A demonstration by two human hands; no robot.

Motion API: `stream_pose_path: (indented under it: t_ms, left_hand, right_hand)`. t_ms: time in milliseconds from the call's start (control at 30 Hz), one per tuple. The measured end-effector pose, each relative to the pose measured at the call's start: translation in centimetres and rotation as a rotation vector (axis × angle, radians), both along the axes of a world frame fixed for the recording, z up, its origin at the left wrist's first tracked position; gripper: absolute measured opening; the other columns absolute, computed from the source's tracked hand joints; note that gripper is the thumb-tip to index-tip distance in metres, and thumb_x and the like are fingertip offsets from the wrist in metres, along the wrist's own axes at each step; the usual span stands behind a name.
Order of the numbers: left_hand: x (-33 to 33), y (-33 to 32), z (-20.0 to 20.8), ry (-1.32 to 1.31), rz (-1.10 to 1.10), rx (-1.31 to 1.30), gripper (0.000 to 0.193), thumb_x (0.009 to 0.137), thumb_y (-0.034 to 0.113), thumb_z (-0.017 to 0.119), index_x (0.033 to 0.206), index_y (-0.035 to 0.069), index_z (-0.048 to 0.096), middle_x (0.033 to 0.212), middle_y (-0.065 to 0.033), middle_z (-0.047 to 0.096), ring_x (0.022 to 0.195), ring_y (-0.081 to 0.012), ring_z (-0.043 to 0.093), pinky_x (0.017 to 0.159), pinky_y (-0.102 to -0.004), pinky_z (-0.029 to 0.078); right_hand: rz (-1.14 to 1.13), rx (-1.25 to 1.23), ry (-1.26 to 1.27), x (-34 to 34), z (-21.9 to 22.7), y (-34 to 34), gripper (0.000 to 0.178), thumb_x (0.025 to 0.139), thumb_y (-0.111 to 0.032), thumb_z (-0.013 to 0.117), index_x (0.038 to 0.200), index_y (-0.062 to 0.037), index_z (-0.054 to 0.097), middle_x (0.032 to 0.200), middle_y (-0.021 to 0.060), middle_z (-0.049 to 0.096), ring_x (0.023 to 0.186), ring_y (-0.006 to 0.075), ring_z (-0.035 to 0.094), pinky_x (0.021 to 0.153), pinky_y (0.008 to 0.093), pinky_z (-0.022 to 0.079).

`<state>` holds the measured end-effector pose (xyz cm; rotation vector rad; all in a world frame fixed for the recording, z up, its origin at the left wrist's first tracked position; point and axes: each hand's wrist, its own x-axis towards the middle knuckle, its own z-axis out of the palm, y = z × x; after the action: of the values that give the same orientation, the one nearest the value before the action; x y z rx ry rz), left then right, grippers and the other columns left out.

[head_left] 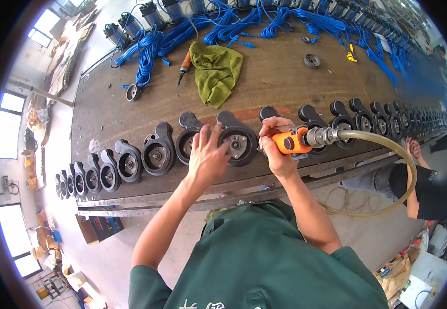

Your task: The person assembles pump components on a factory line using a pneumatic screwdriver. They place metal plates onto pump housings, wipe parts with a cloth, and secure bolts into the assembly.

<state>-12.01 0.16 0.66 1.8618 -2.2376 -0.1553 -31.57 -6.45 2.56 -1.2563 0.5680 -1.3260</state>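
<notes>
A long row of black round pump housings, each with a side spout, runs along the near side of the brown table. My left hand point(208, 159) lies over the left edge of one black housing point(238, 148), its fingers spread and touching it. The round metal centre of that housing is partly uncovered. Just right of it, my right hand point(279, 149) is closed around an orange air tool point(291, 142). A metal coupling point(322, 137) joins the tool to a yellowish hose point(406, 154) that loops down to the right. The tool's working end is hidden by my fingers.
A green cloth point(215, 72) lies beyond the row, beside an orange-handled screwdriver-like tool point(184, 67). Bundles of blue cable point(149, 51) and motors line the far edge. Loose metal rings point(312, 61) and a yellow-handled tool point(351, 54) lie around. Another person point(429, 185) works at right.
</notes>
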Motion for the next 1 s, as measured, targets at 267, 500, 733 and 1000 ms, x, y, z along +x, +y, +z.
stream_pose_path:
  t_ms: [267, 500, 733, 1000]
  left_hand:
    - [0.6, -2.3, 0.0, 0.1, 0.029, 0.058, 0.065, 0.062, 0.038, 0.087, 0.123, 0.021, 0.071, 0.154, -0.026, 0.032, 0.138, -0.045, 0.032, 0.114, -0.0517, 0.03]
    - [0.6, -2.3, -0.8, 0.087, 0.086, 0.051, 0.063, 0.061, 0.043, 0.086, 0.118, 0.021, 0.073, 0.148, -0.0297, 0.04, 0.138, -0.0448, 0.034, 0.113, -0.052, 0.029]
    - [-0.1, -2.6, -0.4, 0.005, 0.144, 0.153, 0.059, 0.06, 0.043, 0.086, 0.114, 0.021, 0.075, 0.143, -0.0292, 0.046, 0.135, -0.0431, 0.039, 0.11, -0.0505, 0.032]
    - [-1.0, -2.4, -0.8, 0.006, 0.242, 0.155, 0.053, 0.06, 0.045, 0.085, 0.105, 0.017, 0.078, 0.127, -0.0215, 0.06, 0.13, -0.0392, 0.046, 0.109, -0.0525, 0.032]
  right_hand:
    - [0.043, 0.032, -0.034, 2.0, 0.2, -0.9, 0.033, 0.084, 0.008, 0.059, 0.116, 0.0006, 0.056, 0.093, 0.0058, 0.062, 0.079, 0.0094, 0.06, 0.069, 0.0224, 0.051]
    - [0.027, 0.117, -0.052, 4.4, -0.9, -2.0, 0.028, 0.08, 0.009, 0.062, 0.108, 0.0022, 0.06, 0.091, 0.0058, 0.064, 0.077, 0.0095, 0.062, 0.068, 0.0223, 0.052]
    - [0.036, 0.097, 0.005, 5.0, -2.8, -2.6, 0.027, 0.078, 0.008, 0.063, 0.105, 0.0022, 0.062, 0.088, 0.0054, 0.065, 0.078, 0.0097, 0.062, 0.072, 0.0231, 0.051]
    - [0.091, 0.031, 0.03, 4.7, -3.6, -2.9, 0.027, 0.082, 0.006, 0.061, 0.109, 0.0016, 0.058, 0.091, 0.0057, 0.063, 0.08, 0.0098, 0.061, 0.074, 0.0232, 0.05]
